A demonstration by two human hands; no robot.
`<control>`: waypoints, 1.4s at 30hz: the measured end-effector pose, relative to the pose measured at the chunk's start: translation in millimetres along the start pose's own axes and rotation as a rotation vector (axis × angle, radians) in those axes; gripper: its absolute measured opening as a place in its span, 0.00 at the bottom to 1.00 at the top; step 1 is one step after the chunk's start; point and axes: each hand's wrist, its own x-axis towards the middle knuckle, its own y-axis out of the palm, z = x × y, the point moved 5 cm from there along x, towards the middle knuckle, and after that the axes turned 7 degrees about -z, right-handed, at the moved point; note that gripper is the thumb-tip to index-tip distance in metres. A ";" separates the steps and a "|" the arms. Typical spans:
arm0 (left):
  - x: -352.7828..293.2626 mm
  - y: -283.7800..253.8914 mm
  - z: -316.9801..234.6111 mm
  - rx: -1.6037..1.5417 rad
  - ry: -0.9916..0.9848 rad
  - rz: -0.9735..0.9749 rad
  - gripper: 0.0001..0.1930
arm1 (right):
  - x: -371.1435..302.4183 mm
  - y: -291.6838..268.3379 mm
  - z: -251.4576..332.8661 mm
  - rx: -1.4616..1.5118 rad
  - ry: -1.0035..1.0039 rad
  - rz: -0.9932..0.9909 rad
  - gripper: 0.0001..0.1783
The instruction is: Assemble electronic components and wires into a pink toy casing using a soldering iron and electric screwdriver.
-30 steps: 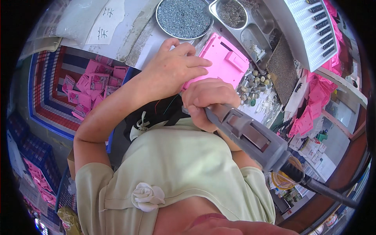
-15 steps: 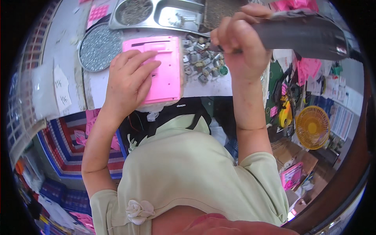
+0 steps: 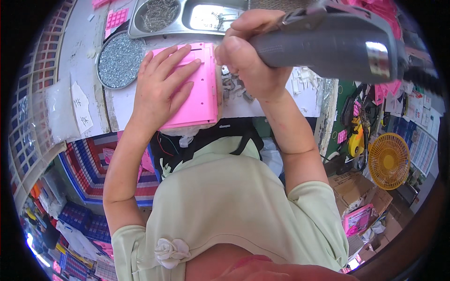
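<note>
My left hand (image 3: pixel 164 86) lies spread on a flat pink plastic casing (image 3: pixel 205 96), its fingers stretched across the upper left part. The casing has small holes and a dark slot near its far edge, and rests on a pale, plastic-wrapped pad. My right hand (image 3: pixel 255 61) is wrapped around a dark grey electric screwdriver (image 3: pixel 328 49), held tilted with its cable end out to the right. Its front end is at the casing's right edge; the bit is hidden by my fingers. Small metal motors (image 3: pixel 234 89) lie beside the casing, partly under my right hand.
A round dish (image 3: pixel 99 70) full of small screws stands left of the casing. Behind is a steel tray (image 3: pixel 187 32) with springs and small metal parts. White pieces (image 3: pixel 304 77) lie at the right. A yellow fan (image 3: pixel 389 160) stands beyond the table, and a white plastic rack (image 3: pixel 40 61) far left.
My right hand and the screwdriver have moved left and nearer, up to the casing's right edge. My left hand stays on the casing, its fingers shifted slightly.
</note>
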 end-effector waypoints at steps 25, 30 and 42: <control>-1.8 1.3 1.0 0.002 0.027 -0.052 0.21 | -44.1 6.9 28.1 -0.085 0.012 0.192 0.17; -2.4 3.7 1.1 -0.001 0.043 -0.066 0.21 | -54.7 12.8 29.9 -0.222 -0.127 0.233 0.15; 14.5 -27.7 26.5 0.075 0.068 -0.123 0.20 | -4.5 -11.4 45.3 0.125 0.080 -0.124 0.16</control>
